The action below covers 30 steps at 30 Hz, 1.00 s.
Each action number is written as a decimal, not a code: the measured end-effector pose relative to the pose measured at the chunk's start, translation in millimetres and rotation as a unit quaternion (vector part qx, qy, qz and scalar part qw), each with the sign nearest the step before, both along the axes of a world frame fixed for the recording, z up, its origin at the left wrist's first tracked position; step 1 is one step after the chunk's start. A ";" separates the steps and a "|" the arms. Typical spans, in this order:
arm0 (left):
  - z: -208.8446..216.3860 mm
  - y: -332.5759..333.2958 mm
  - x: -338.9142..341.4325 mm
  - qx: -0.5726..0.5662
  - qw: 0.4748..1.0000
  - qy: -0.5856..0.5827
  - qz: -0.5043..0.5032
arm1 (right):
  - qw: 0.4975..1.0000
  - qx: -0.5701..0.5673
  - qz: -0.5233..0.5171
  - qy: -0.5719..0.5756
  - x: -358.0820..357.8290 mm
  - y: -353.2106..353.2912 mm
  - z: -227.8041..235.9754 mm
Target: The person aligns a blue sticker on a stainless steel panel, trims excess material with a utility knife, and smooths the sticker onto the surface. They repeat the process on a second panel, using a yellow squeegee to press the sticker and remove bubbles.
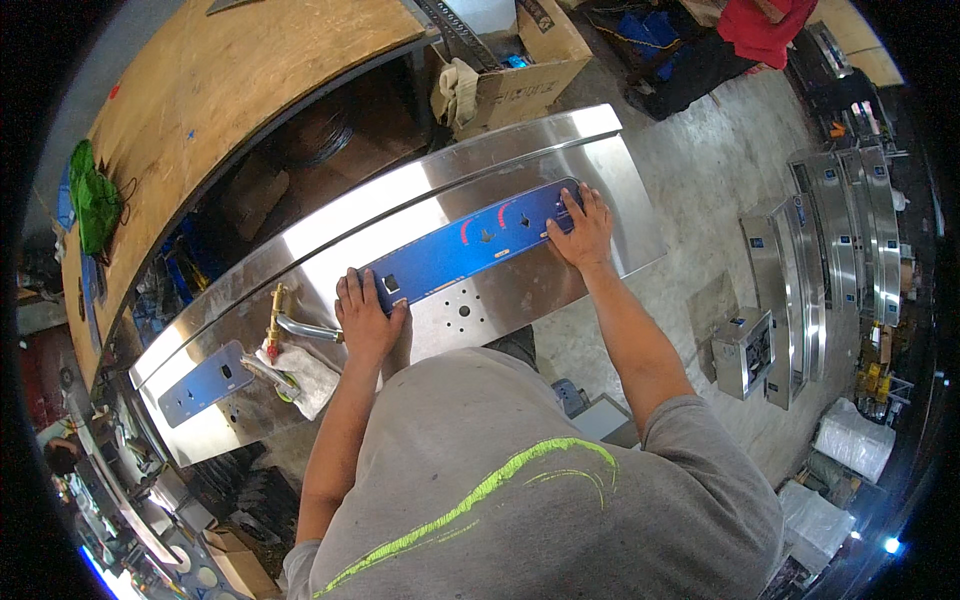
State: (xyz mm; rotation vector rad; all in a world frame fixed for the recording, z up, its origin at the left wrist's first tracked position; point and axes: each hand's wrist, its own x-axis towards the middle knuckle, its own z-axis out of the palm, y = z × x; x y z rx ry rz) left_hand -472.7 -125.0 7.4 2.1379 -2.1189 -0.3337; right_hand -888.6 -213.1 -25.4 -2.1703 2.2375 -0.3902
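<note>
A long blue faceplate [440,258] with cutouts and red curved marks lies on a wide stainless steel panel [545,312]. At the faceplate's left end, my left hand [368,318] rests with its fingers stretched out over the edge. My right hand [585,232] lies on the right end, fingers spread and pressed against the surface. Neither hand grips anything. Left of my left hand, a brass fitting [276,318] with a metal tube sits near a white cloth [312,378]. Further left is a smaller blue plate [205,383] on the same panel.
Beyond the panel stands a wooden worktable [270,45], with a cardboard box [525,85] by its right end. Several steel panels [797,290] and a small steel box [742,352] stand on the concrete floor at the right. A green cloth [95,200] hangs far left.
</note>
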 end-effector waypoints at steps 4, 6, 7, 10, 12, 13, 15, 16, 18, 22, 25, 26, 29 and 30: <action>3.5 -0.2 -1.5 0.008 1.000 0.005 0.006 | 1.000 0.004 -0.004 0.001 1.3 -0.3 1.8; 4.4 0.0 -1.9 0.010 1.000 0.003 0.008 | 1.000 0.003 -0.004 0.002 1.7 -0.1 2.3; 4.4 0.1 -1.9 0.011 1.000 0.004 0.007 | 1.000 0.002 -0.005 0.006 1.7 -0.1 2.3; 3.0 0.8 -1.5 0.012 1.000 0.006 0.007 | 1.000 -0.015 0.002 0.003 0.9 -0.5 1.6; 2.0 1.2 -1.3 0.007 1.000 0.004 0.008 | 1.000 -0.023 0.005 0.005 0.5 -1.0 0.6; 2.0 1.3 -1.2 0.014 1.000 0.010 0.010 | 1.000 -0.027 0.005 0.009 0.4 -1.1 0.1; 3.5 1.1 -1.2 0.014 1.000 0.015 0.012 | 0.999 -0.036 0.008 0.003 0.3 -1.5 -0.6; 5.4 0.7 -1.8 0.027 1.000 -0.006 0.014 | 0.999 -0.034 0.004 0.004 0.3 -1.3 -0.6; 10.8 -2.5 -5.3 0.055 0.997 -0.049 0.018 | 0.999 -0.037 0.008 0.002 0.3 -1.5 -0.3; 23.3 -20.2 -31.9 0.031 0.991 0.025 -0.131 | 0.998 -0.056 0.017 -0.011 -0.1 -0.6 1.9; 27.3 -45.3 -73.0 0.028 0.962 0.090 -0.257 | 0.998 -0.061 0.026 -0.011 -0.4 0.5 3.9; 26.9 -54.9 -89.1 0.017 0.952 0.095 -0.290 | 0.998 -0.057 0.025 -0.010 -0.5 0.4 4.1; 21.6 -83.2 -134.3 -0.024 0.938 0.097 -0.332 | 0.998 -0.052 0.023 -0.004 -1.0 -0.4 4.3; 19.0 -92.4 -143.8 -0.035 0.936 0.090 -0.338 | 0.998 -0.054 0.021 -0.001 -0.9 -1.2 3.9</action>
